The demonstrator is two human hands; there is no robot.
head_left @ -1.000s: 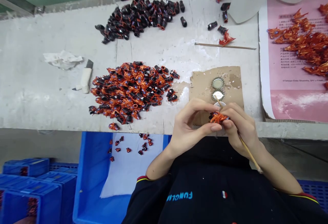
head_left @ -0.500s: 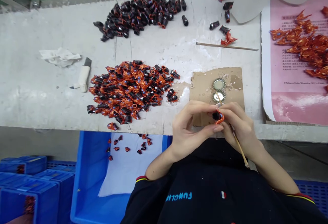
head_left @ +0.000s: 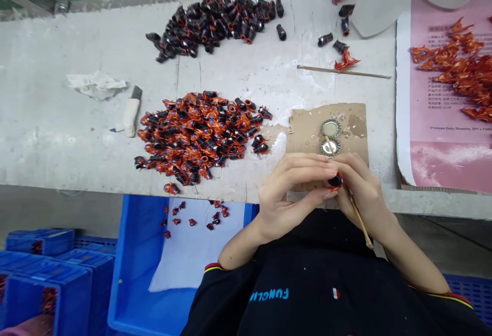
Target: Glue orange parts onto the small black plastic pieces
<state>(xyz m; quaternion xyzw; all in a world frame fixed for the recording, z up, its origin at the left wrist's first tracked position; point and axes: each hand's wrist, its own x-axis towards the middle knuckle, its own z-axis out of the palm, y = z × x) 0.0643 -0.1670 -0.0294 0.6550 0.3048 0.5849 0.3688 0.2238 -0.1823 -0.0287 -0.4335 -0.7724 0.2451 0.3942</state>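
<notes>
A small black-and-orange plastic part [head_left: 337,180] sits between the fingertips of both hands, above the front edge of the worktable. My left hand [head_left: 294,187] is closed, its thumb and fingers pinching the part from the left. My right hand [head_left: 363,192] is closed around a thin wooden stick [head_left: 359,215] and its fingertips meet the part. The stick's far tip is over two bottle caps, a pale-filled one [head_left: 331,128] and a shiny one [head_left: 329,147]. Both caps lie on a piece of brown cardboard [head_left: 303,126], partly covered by my hands.
A pile of black-and-orange parts [head_left: 200,139] lies left, black parts [head_left: 219,21] behind. Orange parts [head_left: 467,77] rest on a pink printed sheet [head_left: 434,156]. Nearby are another stick [head_left: 344,72], a white bottle [head_left: 382,5], a wrapped blade [head_left: 131,116] and a blue bin [head_left: 128,274].
Between my fingertips the part has turned and shifted slightly right, and my left fingers have closed further over it. The whole view has shifted a little. The stick stays in my right hand.
</notes>
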